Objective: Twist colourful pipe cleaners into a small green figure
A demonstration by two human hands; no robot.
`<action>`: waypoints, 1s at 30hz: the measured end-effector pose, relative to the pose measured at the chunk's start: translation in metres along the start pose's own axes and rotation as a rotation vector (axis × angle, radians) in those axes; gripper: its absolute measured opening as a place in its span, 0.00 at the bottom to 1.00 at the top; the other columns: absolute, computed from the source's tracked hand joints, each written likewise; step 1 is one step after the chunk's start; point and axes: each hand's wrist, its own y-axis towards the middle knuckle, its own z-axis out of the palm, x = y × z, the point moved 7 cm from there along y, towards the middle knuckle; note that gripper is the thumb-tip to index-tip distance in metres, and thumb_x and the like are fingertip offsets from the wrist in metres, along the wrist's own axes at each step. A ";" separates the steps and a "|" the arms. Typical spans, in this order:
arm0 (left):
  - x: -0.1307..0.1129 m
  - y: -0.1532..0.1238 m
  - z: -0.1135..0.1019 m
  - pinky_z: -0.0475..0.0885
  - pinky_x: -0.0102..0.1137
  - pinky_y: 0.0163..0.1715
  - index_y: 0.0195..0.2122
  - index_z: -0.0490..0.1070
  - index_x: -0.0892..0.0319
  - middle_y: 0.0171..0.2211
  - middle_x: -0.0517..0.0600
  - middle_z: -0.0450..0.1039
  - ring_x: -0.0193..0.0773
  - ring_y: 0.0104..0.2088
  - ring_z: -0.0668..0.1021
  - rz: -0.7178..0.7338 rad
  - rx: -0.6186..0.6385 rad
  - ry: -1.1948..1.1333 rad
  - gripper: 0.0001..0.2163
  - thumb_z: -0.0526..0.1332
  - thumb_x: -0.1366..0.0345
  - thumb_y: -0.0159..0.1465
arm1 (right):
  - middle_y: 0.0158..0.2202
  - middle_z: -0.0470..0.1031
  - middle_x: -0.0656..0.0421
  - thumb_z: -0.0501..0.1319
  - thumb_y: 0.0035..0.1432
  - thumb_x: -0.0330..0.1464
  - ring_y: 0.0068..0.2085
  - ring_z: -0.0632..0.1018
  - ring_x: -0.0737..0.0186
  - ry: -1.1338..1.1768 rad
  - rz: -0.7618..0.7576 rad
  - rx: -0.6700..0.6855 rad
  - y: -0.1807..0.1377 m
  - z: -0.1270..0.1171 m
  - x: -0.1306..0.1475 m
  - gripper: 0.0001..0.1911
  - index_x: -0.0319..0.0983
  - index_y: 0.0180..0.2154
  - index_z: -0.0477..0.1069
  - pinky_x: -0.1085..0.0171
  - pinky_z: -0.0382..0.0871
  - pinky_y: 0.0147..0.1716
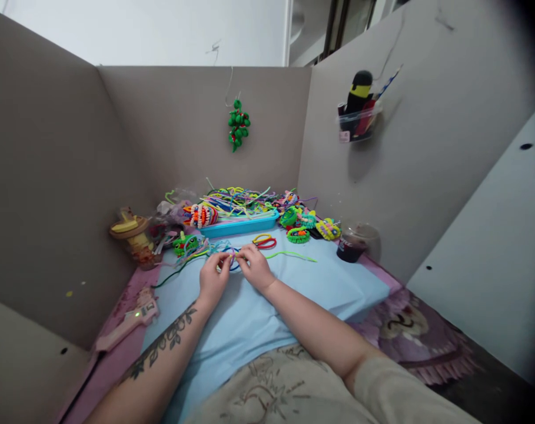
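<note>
Left hand [214, 274], right hand [255, 268]: both pinched fuzzy wire [232, 257] toward table's [311, 282] far edge, apparently shaping; next move called for steadiness.

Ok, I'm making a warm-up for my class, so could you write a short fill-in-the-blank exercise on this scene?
1. The long tray behind the hands is coloured ____.
2. The strand stretching out to the right of the right hand is ____.
3. The pink glue gun lies on the person's ____ side.

Missing words: blue; green; left.
</note>
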 end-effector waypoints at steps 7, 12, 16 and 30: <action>0.016 -0.003 0.007 0.66 0.26 0.20 0.33 0.73 0.58 0.27 0.48 0.74 0.31 0.20 0.70 -0.272 0.014 -0.272 0.10 0.61 0.58 0.54 | 0.35 0.67 0.55 0.54 0.56 0.27 0.39 0.70 0.61 -0.008 -0.004 -0.005 0.001 0.000 0.000 0.06 0.39 0.32 0.69 0.62 0.66 0.41; 0.028 -0.005 0.018 0.66 0.24 0.17 0.33 0.70 0.61 0.27 0.49 0.74 0.29 0.20 0.71 -0.426 0.008 -0.557 0.13 0.64 0.58 0.49 | 0.35 0.67 0.55 0.55 0.55 0.27 0.39 0.71 0.62 -0.006 0.004 -0.004 0.001 0.000 0.000 0.06 0.39 0.32 0.70 0.62 0.66 0.41; 0.031 -0.007 0.021 0.62 0.22 0.15 0.34 0.68 0.61 0.26 0.49 0.74 0.30 0.21 0.72 -0.479 0.002 -0.604 0.15 0.65 0.59 0.49 | 0.36 0.66 0.56 0.55 0.55 0.27 0.39 0.71 0.62 -0.004 0.010 -0.008 0.000 0.001 -0.001 0.06 0.39 0.32 0.70 0.63 0.66 0.41; 0.024 -0.005 0.017 0.68 0.26 0.26 0.37 0.60 0.58 0.27 0.48 0.75 0.34 0.28 0.77 -0.416 -0.031 -0.607 0.17 0.65 0.61 0.49 | 0.30 0.66 0.59 0.55 0.54 0.26 0.35 0.70 0.63 -0.010 0.079 -0.037 -0.001 0.002 -0.005 0.04 0.39 0.29 0.67 0.64 0.65 0.37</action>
